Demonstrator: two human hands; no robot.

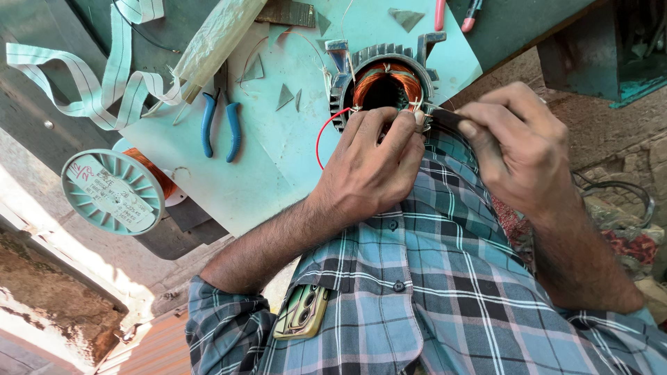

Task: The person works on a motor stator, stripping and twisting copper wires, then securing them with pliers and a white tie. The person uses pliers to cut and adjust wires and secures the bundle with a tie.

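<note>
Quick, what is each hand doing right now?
Left hand: fingers curled on the edge of the motor, pinching its wires.
Right hand: closed on a thin dark tool pointed at the motor.

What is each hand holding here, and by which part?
Left hand grips the motor stator at its near rim. Right hand pinches a thin dark tool by its rear end.
</note>
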